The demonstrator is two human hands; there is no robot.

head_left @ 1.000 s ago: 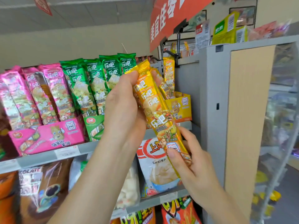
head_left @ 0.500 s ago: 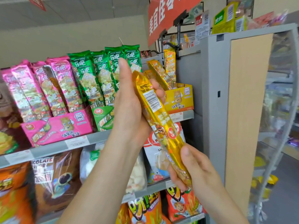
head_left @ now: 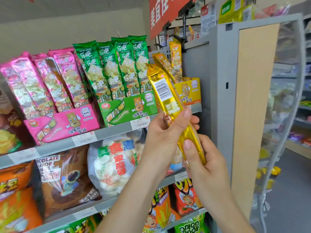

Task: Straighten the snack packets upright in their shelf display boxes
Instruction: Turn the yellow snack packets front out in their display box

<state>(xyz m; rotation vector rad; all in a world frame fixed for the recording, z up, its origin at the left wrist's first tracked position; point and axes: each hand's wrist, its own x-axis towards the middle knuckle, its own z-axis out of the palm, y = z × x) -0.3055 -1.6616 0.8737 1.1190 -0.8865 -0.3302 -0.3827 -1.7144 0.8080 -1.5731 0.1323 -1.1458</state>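
Long shiny yellow foil snack packet (head_left: 165,91), barcode side out, tilted in front of yellow cardboard display box (head_left: 191,91). Left hand (head_left: 165,130) grasps its middle; right hand (head_left: 200,158) pinches its lower end.

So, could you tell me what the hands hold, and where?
Both hold one yellow snack packet: the left hand grips its middle, the right hand pinches its lower end.

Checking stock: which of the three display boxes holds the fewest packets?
The yellow box, at the right end: only a few gold packets show in it, while the pink box and green box are packed full.
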